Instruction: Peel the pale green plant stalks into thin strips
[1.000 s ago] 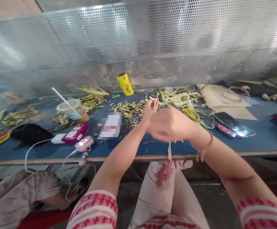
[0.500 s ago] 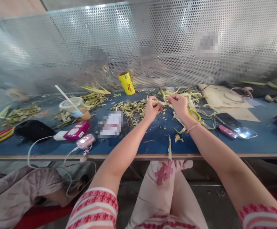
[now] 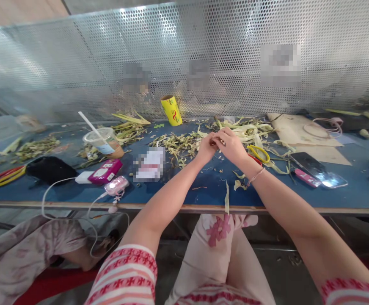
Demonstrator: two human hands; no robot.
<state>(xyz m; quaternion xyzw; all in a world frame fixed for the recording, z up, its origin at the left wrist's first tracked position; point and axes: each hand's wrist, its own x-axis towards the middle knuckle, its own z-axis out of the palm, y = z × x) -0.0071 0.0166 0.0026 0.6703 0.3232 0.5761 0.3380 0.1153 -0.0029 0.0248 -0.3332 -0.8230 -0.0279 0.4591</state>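
Note:
My left hand (image 3: 207, 149) and my right hand (image 3: 232, 146) meet over the blue table, fingers bent inward and closed, fingertips touching. Whatever lies between them is hidden by the fingers. Just left of and behind my left hand is a heap of small, curled green plant pieces (image 3: 180, 146). Long pale green leafy strips (image 3: 254, 129) are piled behind my right hand. Beside my right wrist lie yellow-handled scissors (image 3: 259, 153), partly covered by the wrist. One pale strip (image 3: 227, 198) hangs over the table's front edge below my hands.
Leftward stand a drink cup with straw (image 3: 103, 143), a magenta box (image 3: 105, 171), a pink device on a white cable (image 3: 117, 185) and a black pouch (image 3: 49, 170). A phone (image 3: 309, 165) lies right. A yellow tube (image 3: 171, 111) stands before the perforated metal screen (image 3: 235, 51).
Half a second ago my hands were apart with a pale plant strip between their fingers. They have come together, my right hand moving left, and the strip is now out of sight.

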